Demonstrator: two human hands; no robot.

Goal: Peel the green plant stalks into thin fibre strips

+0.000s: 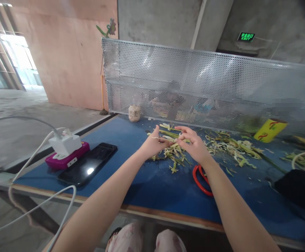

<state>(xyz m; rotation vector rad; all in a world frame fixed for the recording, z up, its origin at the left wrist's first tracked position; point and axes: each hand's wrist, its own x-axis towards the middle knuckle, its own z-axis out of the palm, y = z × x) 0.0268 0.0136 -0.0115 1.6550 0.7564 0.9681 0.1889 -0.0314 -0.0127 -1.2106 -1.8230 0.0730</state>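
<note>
My left hand (153, 143) and my right hand (193, 145) meet over a pile of green and pale plant stalks and peelings (174, 154) on the blue table top (141, 182). The left fingers pinch a thin pale stalk (165, 139) that runs toward the right hand. My right hand's fingers are curled, with fingertips at the same stalk. Red-handled scissors (200, 178) lie on the table under my right wrist.
More peelings (231, 147) spread to the right. A black phone (88, 164), a magenta power bank (67, 159) and a white charger with cables (64, 143) sit at left. A yellow packet (270, 130), a black object (298, 187), a small jar (134, 113) and a perforated metal screen (207, 87) stand around.
</note>
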